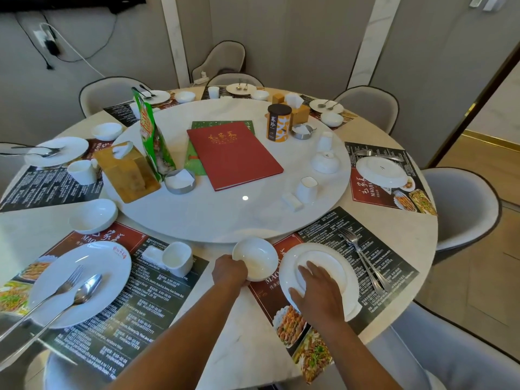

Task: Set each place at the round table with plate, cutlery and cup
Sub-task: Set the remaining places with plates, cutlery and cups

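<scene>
At the near place, my left hand [228, 270] grips the rim of a small white bowl [257, 258] at the placemat's left edge. My right hand [316, 291] lies flat with spread fingers on an upside-down white plate [344, 273] on the printed placemat [394, 266]. A fork and another piece of cutlery [363, 257] lie to the plate's right. On the turntable [225, 212] stand a white cup [307, 190], a small white rest [292, 202], an upturned bowl [325, 163] and another cup [325, 141].
The place to the left has a plate with fork and spoon [76, 288], a cup [177, 258] and a bowl [94, 215]. A red menu [233, 154], tissue boxes, a tin and ashtrays sit on the turntable. Grey chairs [461, 209] ring the table.
</scene>
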Tool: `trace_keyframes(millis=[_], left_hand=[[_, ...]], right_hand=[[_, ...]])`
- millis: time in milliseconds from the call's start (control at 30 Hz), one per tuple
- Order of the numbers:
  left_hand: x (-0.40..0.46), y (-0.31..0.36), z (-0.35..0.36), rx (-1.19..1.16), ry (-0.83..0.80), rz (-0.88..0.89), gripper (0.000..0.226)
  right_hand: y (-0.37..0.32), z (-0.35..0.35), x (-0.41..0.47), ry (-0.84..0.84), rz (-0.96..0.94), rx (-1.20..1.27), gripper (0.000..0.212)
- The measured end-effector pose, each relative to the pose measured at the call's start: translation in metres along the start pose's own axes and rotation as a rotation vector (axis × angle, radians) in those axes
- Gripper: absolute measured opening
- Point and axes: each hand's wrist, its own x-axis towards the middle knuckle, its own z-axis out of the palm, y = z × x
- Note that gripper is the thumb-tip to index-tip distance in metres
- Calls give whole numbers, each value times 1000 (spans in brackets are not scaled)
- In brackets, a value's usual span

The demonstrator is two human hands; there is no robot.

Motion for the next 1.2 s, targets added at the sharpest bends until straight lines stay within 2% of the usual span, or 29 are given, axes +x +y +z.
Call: trace_keyframes(millis=[300, 433, 467, 533, 600, 633, 700, 767, 933, 1100, 1200], left_hand=[[-3, -3, -5, 236, 39, 134, 25], [-14, -6, -4, 187, 31, 131, 43], [-21, -6, -2, 214, 71, 135, 50], [-36, -6, 2, 342, 225, 267, 61], [-55, -4, 9, 457, 324, 558, 57], [-63, -3, 14, 483, 312, 704, 52], [-78, -4, 29, 521, 186, 903, 40], [-93, -7, 46, 565, 48, 969, 38], [-104, -16, 72, 759, -229, 880, 63], [-98, -17, 82, 933, -313, 805, 84], [-91, -15, 82, 1014, -357, 821, 92]], right_hand=[[1, 1, 1, 25, -9, 11, 63], [1, 3, 1, 41, -8, 22, 63], [1, 3, 0, 38, -7, 26, 63], [2, 2, -1, 45, -1, 55, 60], [7, -2, -5, 102, 38, 132, 55], [12, -5, -8, 150, 71, 173, 50], [27, -9, -14, 248, 161, 222, 42], [43, -13, -20, 296, 265, 262, 39], [67, -16, -28, 255, 428, 402, 50], [72, -23, -15, 146, 554, 438, 62], [75, -36, 0, 37, 691, 570, 67]])
